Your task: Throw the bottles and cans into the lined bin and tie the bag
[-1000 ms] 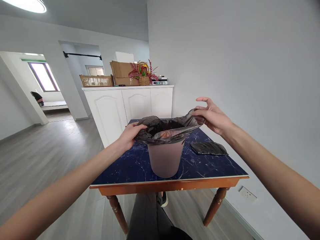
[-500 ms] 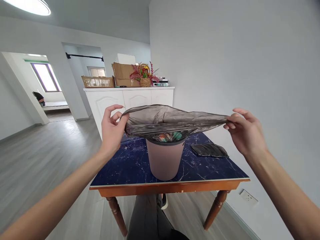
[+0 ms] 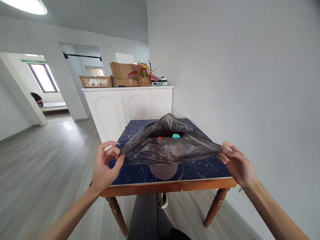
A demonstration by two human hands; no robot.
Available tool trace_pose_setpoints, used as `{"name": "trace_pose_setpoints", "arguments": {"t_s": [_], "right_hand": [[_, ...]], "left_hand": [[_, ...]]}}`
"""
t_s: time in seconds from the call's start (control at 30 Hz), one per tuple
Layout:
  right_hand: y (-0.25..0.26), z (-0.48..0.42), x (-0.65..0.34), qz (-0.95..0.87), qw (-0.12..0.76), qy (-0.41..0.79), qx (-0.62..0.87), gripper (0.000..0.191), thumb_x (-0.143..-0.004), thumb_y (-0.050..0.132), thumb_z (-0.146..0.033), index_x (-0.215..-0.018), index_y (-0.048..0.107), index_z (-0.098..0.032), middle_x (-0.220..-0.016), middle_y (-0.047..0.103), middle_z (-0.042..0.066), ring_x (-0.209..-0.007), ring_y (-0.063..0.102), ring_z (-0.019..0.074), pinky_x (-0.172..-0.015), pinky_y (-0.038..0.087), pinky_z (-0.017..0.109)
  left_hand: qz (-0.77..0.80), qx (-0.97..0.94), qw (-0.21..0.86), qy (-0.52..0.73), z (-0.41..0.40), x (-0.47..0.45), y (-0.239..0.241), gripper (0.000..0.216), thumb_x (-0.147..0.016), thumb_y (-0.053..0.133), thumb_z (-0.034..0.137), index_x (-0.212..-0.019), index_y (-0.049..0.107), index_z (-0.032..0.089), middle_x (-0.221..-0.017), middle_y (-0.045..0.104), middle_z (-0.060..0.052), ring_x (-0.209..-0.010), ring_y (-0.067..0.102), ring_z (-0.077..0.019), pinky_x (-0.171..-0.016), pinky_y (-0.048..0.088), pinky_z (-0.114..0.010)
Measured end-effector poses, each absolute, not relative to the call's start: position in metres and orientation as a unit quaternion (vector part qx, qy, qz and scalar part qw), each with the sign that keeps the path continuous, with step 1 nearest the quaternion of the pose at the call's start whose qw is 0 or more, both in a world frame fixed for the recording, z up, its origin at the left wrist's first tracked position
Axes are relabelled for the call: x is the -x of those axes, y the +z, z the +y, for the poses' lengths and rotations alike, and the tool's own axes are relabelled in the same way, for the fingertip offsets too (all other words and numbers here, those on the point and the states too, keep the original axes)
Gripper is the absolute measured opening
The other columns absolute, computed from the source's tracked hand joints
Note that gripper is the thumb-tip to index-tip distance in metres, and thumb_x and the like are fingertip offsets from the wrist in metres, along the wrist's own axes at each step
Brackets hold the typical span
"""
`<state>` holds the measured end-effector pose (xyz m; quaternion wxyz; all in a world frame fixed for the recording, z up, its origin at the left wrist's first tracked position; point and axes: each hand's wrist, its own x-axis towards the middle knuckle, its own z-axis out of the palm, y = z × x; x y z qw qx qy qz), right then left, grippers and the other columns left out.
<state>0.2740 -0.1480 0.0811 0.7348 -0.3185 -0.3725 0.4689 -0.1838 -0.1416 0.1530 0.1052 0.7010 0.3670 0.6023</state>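
A dark, thin plastic garbage bag (image 3: 167,151) is stretched wide between my hands, its mouth gaping. My left hand (image 3: 106,165) pinches the bag's left edge between thumb and fingers. On the other side, my right hand (image 3: 237,163) grips the right edge. Inside the opening I see a turquoise item (image 3: 176,136) and a small orange-red item (image 3: 160,137). Below the bag shows the lower part of a pinkish-grey trash can (image 3: 163,171), standing on the dark blue marbled table (image 3: 197,170). Its rim is hidden by the bag.
Behind the table stands a white cabinet (image 3: 107,113) bearing cardboard boxes (image 3: 96,81) and a flower basket (image 3: 144,81). A plain wall (image 3: 237,83) runs along the right. Grey floor (image 3: 62,156) extends on the left.
Both hands have come down, pulling the bag's edges lower. The bag's front now covers the can's upper part, and its mouth shows the contents. The folded black bundle on the table is now hidden.
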Motion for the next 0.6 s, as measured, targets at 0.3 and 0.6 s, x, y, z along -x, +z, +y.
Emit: {"name": "trace_pose_setpoints", "arguments": {"t_s": [0.3,0.6], "right_hand": [[0.142,-0.125,-0.242,-0.621,0.554,0.295,0.469,0.064,-0.085,0.083,-0.069,-0.134,0.060,-0.034,-0.118,0.069,0.004,-0.098,0.064,0.0216,-0.084,0.055,0.034],[0.153,-0.128,-0.248,-0.622,0.605,0.174,0.466,0.053,-0.092,0.077,-0.064,-0.072,0.047,-0.024,-0.078,0.054,-0.001,-0.073,0.047,0.0160,-0.067,0.038,0.031]], "left_hand": [[0.442,-0.766,0.061,0.463,-0.110,0.155,0.200,0.045,-0.096,0.070,0.052,-0.130,0.056,0.025,-0.110,0.069,-0.006,-0.098,0.069,-0.0230,-0.088,0.057,-0.038],[0.415,-0.743,-0.021,0.525,-0.107,0.160,0.202,0.021,-0.100,0.070,0.043,-0.098,0.071,0.022,-0.079,0.070,0.000,-0.067,0.065,-0.0161,-0.062,0.050,-0.028]]}}
